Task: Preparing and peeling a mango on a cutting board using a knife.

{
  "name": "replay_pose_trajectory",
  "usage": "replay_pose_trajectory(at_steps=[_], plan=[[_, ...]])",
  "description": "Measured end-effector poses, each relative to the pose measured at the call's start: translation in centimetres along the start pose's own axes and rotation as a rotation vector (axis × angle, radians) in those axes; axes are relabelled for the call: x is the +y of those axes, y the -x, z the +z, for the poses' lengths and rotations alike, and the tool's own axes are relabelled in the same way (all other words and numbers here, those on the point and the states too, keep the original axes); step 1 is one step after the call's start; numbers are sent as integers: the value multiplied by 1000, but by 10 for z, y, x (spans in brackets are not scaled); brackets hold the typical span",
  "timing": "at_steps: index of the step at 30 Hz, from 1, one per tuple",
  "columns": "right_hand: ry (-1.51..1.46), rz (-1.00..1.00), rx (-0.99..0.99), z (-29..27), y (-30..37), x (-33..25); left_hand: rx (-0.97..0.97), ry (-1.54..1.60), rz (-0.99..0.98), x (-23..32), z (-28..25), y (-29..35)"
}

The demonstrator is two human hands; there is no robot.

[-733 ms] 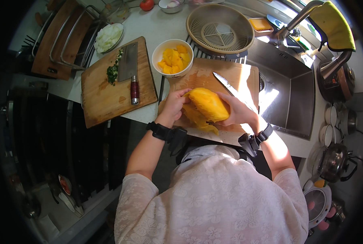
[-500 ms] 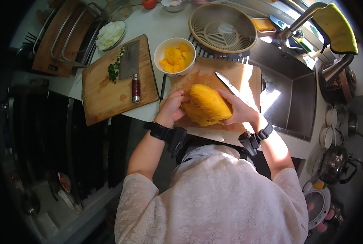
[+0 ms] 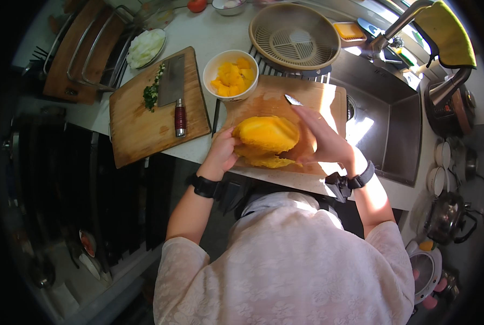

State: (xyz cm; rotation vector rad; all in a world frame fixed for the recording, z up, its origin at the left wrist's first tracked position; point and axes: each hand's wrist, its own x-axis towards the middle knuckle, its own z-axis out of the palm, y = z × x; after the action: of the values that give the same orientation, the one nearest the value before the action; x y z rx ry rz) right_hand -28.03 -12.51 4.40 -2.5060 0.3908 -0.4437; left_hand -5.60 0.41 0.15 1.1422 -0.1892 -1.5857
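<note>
Over the right-hand cutting board (image 3: 241, 112), my left hand (image 3: 222, 153) grips a big yellow mango (image 3: 267, 131) by its left end. Its flesh looks stringy, and a ragged flap hangs along the lower side. My right hand (image 3: 327, 140) is apart from the fruit on its right, thumb and fingers spread with nothing between them. The blade tip of a small knife (image 3: 292, 100) shows beyond my right fingers; the hand hides the remainder. A white bowl (image 3: 208, 76) with cut mango chunks (image 3: 233, 79) stands just behind the board.
On the left, another cutting board (image 3: 136, 132) carries a cleaver (image 3: 172, 81) and chopped green onion (image 3: 151, 95). A round colander (image 3: 334, 39) stands at the back. To the right is a steel sink (image 3: 385, 122) with a faucet (image 3: 396, 30). A plate of pale sliced vegetable (image 3: 146, 47) sits back left.
Half a second ago both hands held the mango. My right hand has let go and moved off to the right, covering most of the knife. The mango has turned and shifted left.
</note>
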Motion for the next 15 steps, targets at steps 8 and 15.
replay_pose_trajectory(at_steps=[8,15], plan=[[155,568,151,4,31,27,129,143,66,-12,-4,20],[271,640,68,15,36,32,95,203,50,-25,-4,31]])
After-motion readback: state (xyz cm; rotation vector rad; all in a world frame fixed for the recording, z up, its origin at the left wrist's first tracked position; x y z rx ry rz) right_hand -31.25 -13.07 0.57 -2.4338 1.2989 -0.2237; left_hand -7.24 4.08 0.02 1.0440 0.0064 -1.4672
